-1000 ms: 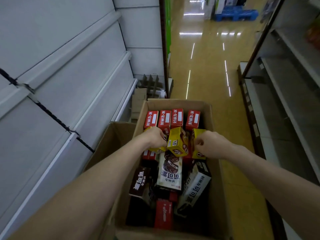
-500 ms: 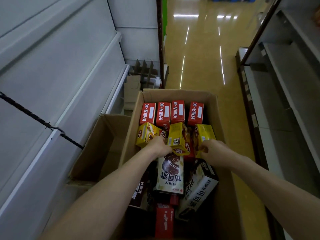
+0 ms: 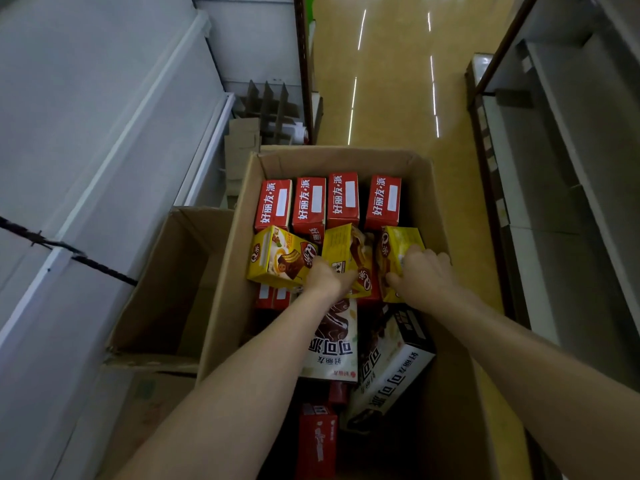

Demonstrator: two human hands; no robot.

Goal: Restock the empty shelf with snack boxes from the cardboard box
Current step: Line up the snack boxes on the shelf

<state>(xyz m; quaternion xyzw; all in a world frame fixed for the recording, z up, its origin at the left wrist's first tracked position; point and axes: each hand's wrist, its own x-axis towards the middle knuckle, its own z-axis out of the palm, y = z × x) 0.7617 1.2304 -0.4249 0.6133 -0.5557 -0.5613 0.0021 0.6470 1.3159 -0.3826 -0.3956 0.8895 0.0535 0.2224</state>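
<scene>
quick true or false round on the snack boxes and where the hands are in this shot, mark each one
1. Four red boxes stand in a row at the far end of the cardboard box. True.
2. The right hand grips a red box. False: its fingers curl round a yellow box.
3. Both hands are outside the cardboard box. False: the left hand and the right hand reach in among the yellow boxes.
4. A second cardboard box sits to the left of the full one. True.
</scene>
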